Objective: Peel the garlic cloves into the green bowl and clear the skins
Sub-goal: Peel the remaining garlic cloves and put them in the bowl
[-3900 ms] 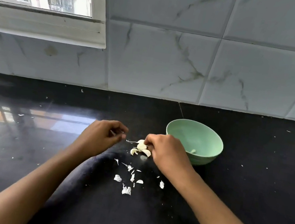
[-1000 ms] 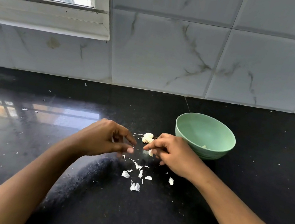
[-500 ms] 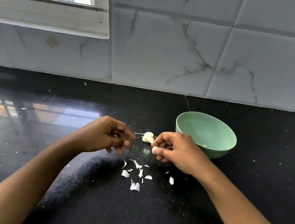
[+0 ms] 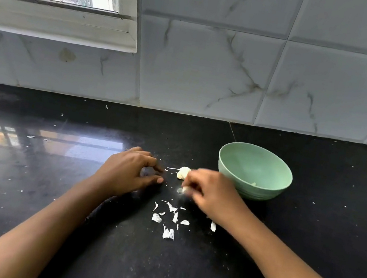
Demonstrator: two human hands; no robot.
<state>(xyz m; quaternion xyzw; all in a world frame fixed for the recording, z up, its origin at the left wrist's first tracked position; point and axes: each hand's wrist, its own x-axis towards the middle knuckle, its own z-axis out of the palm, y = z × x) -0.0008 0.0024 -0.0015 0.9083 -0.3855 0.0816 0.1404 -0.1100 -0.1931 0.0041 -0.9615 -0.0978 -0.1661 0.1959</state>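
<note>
The green bowl point(image 4: 221, 167) stands on the black counter at the right, with a small pale clove piece point(image 4: 253, 183) inside it. A little clump of garlic cloves point(image 4: 183, 172) lies just left of the bowl. My right hand point(image 4: 212, 198) is blurred in front of the clump and pinches one garlic clove point(image 4: 185, 189) at its fingertips. My left hand point(image 4: 129, 172) rests on the counter a short gap to the left, fingers loosely curled, with nothing visible in it. Several torn white skins point(image 4: 170, 220) lie scattered nearer to me between my forearms.
The black counter point(image 4: 305, 244) is speckled with tiny skin flakes and reflects the window at the left. A marble-tiled wall point(image 4: 213, 71) closes off the back, with a window frame point(image 4: 59, 21) at the upper left.
My right hand took a clove from the clump and both hands met around it. My left hand has since let go and drawn a little away; the right hand keeps the clove.
</note>
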